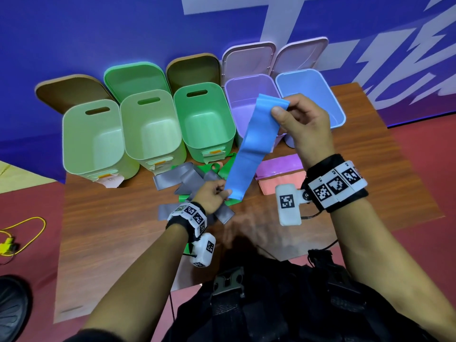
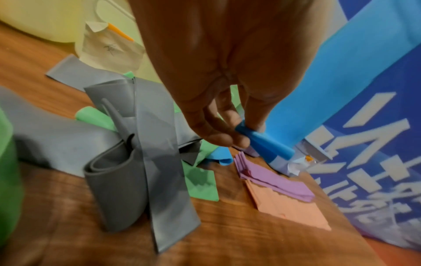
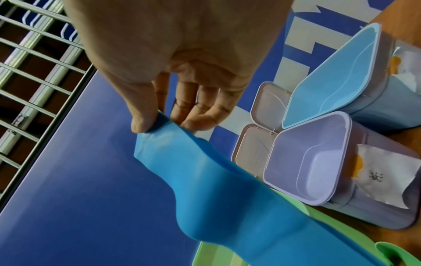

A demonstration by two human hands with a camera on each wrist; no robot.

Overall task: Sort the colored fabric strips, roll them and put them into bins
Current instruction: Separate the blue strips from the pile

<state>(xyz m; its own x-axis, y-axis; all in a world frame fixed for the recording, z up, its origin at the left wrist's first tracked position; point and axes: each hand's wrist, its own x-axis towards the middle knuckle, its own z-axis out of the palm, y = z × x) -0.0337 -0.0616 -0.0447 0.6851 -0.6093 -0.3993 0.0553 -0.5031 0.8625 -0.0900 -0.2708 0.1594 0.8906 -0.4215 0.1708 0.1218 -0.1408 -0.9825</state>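
Both hands pinching the blue strip (image 1: pixel 249 149), left hand (image 1: pixel 212 197) on its rolled lower end, a curl plain only at the left wrist.

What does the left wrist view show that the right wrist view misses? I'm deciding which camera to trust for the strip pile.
Only the left wrist view shows the grey strips, purple strips and orange strips on the table, and the left hand pinching the strip's rolled lower end. Only the right wrist view shows the open purple bin, blue bin and the right hand pinching the top end. Both show the blue strip.
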